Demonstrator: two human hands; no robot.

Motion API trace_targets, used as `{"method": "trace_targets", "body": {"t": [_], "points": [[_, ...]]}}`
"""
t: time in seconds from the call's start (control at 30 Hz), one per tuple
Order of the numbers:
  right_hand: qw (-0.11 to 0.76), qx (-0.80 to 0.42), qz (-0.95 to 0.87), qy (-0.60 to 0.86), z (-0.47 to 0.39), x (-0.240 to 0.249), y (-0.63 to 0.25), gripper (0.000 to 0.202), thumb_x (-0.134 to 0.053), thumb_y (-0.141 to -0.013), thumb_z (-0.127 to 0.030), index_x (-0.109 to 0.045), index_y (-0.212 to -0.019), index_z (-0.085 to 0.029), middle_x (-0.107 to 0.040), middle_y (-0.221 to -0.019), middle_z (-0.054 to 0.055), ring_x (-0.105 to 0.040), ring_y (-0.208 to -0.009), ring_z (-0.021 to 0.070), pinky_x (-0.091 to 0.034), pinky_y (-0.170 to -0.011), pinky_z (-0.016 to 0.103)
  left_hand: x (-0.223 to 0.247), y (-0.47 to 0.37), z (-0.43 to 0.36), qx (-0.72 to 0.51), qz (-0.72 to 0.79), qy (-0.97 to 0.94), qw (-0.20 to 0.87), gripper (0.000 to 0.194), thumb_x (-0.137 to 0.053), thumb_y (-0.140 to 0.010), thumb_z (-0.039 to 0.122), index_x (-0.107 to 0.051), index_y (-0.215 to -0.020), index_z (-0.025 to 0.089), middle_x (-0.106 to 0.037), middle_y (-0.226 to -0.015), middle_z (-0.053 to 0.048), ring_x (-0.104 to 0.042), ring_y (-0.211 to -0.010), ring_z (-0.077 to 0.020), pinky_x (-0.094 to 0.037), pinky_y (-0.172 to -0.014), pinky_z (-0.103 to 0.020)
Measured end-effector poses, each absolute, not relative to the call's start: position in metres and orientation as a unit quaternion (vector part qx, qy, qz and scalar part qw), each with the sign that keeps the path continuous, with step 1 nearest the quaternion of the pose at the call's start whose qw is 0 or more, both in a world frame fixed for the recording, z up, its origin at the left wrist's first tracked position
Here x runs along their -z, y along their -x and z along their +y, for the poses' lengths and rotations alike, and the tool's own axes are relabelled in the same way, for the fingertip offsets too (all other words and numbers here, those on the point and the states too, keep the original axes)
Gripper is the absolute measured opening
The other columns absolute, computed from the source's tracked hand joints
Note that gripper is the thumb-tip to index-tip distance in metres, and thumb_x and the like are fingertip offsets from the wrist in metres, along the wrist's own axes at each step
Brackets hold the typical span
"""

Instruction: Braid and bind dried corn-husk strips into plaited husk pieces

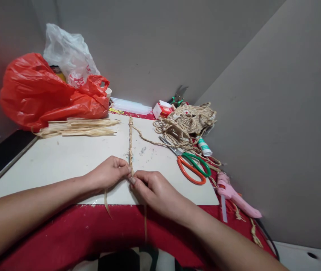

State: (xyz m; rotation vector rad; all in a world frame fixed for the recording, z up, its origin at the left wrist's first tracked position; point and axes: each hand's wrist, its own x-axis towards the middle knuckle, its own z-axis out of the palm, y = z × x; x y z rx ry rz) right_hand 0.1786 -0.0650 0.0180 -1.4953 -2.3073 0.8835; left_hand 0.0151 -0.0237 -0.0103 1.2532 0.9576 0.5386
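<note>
A narrow tan braid [130, 143] of dried plant fibre runs straight away from me across the white board [70, 162]. At its near end, my left hand [112, 171] and my right hand [151, 186] meet, each pinching fibre strands between thumb and fingers. One loose strand [107, 205] hangs below the left hand and another [145, 224] below the right, both past the board's near edge. The fingertips hide the exact crossing of the strands. From near the braid's far end, a thin twisted cord leads right to a tangled heap of cord [188, 122].
Flat dried husk strips [78, 127] lie before a red plastic bag [50, 94] at left, near a black phone [6, 156]. Scissors [190, 165] with orange and green handles rest right. Beyond are a glue stick [204, 146] and a pink glue gun [236, 194]. Walls close off the back and right.
</note>
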Motion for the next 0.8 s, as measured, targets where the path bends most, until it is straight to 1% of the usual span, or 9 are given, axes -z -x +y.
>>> {"method": "trace_targets", "body": {"t": [0.13,0.2,0.3,0.4,0.5,0.6,0.63,0.7,0.8], "points": [[0.092,-0.232,-0.804,0.539,-0.079,-0.008,-0.169,0.026,-0.036,-0.092,-0.026,-0.058,-0.083,-0.015,-0.063,-0.070,0.007,-0.051,-0.059,0.0131,-0.033,-0.059,0.024,0.007,-0.016,-0.030,-0.244,0.420,-0.508,0.711,0.036,-0.052,-0.078,0.038,-0.040,-0.051,0.017,-0.026,-0.039,0.008,-0.017,-0.036,-0.0041,-0.011,-0.040,-0.024],[0.075,-0.209,-0.817,0.532,-0.086,-0.010,-0.169,0.026,-0.036,-0.092,-0.026,-0.058,-0.084,-0.015,-0.063,-0.069,0.007,-0.051,-0.057,0.0130,-0.032,-0.059,0.025,0.007,-0.015,-0.032,-0.249,0.415,-0.504,0.715,0.032,-0.056,-0.076,0.037,-0.044,-0.055,0.017,-0.030,-0.041,0.008,-0.019,-0.037,-0.0040,-0.011,-0.040,-0.024],[0.054,-0.260,-0.834,0.484,-0.091,-0.021,-0.177,0.029,-0.040,-0.091,-0.030,-0.056,-0.071,-0.016,-0.058,-0.061,0.003,-0.045,-0.052,0.0104,-0.030,-0.056,0.023,0.007,-0.014,-0.032,-0.253,0.413,-0.508,0.712,0.025,-0.059,-0.074,0.034,-0.049,-0.060,0.015,-0.034,-0.042,0.008,-0.021,-0.038,-0.0034,-0.011,-0.040,-0.023],[0.137,-0.318,-0.790,0.506,-0.084,-0.032,-0.192,0.036,-0.040,-0.091,-0.037,-0.053,-0.065,-0.016,-0.050,-0.056,-0.001,-0.042,-0.052,0.0096,-0.031,-0.053,0.022,0.006,-0.013,-0.030,-0.250,0.401,-0.500,0.725,0.024,-0.058,-0.076,0.032,-0.049,-0.061,0.015,-0.031,-0.038,0.009,-0.019,-0.035,-0.0034,-0.010,-0.038,-0.023],[0.287,-0.341,-0.702,0.555,-0.066,-0.029,-0.200,0.032,-0.044,-0.089,-0.041,-0.057,-0.076,-0.015,-0.057,-0.067,0.002,-0.051,-0.064,0.0118,-0.037,-0.060,0.022,0.006,-0.013,-0.028,-0.249,0.383,-0.490,0.742,0.023,-0.058,-0.077,0.032,-0.049,-0.063,0.016,-0.032,-0.037,0.009,-0.019,-0.033,-0.0038,-0.010,-0.037,-0.023],[0.310,-0.488,-0.638,0.508,-0.050,-0.016,-0.195,0.031,-0.047,-0.087,-0.044,-0.058,-0.086,-0.015,-0.061,-0.075,0.003,-0.055,-0.067,0.0121,-0.042,-0.062,0.023,0.006,-0.012,-0.028,-0.245,0.366,-0.488,0.753,0.022,-0.056,-0.078,0.032,-0.051,-0.065,0.016,-0.032,-0.038,0.009,-0.018,-0.034,-0.0039,-0.011,-0.037,-0.023],[0.287,-0.554,-0.612,0.487,-0.046,-0.012,-0.192,0.033,-0.046,-0.087,-0.046,-0.057,-0.083,-0.015,-0.059,-0.068,0.002,-0.053,-0.059,0.0105,-0.041,-0.057,0.022,0.006,-0.012,-0.028,-0.244,0.361,-0.489,0.756,0.023,-0.056,-0.079,0.032,-0.051,-0.064,0.016,-0.032,-0.038,0.009,-0.018,-0.035,-0.0039,-0.011,-0.037,-0.022],[0.237,-0.649,-0.557,0.461,-0.040,-0.004,-0.187,0.038,-0.046,-0.086,-0.050,-0.052,-0.072,-0.015,-0.048,-0.051,-0.004,-0.039,-0.040,0.0059,-0.033,-0.042,0.019,0.006,-0.011,-0.027,-0.243,0.355,-0.493,0.756,0.022,-0.056,-0.078,0.032,-0.051,-0.065,0.015,-0.032,-0.039,0.009,-0.018,-0.035,-0.0038,-0.012,-0.037,-0.022],[0.198,-0.690,-0.523,0.460,-0.034,0.002,-0.187,0.040,-0.053,-0.081,-0.051,-0.048,-0.063,-0.015,-0.031,-0.042,-0.010,-0.019,-0.033,0.0027,-0.014,-0.033,0.018,0.006,-0.010,-0.024,-0.224,0.348,-0.511,0.754,0.021,-0.057,-0.077,0.033,-0.056,-0.069,0.014,-0.028,-0.040,0.010,-0.017,-0.035,-0.0039,-0.012,-0.037,-0.022]]}}
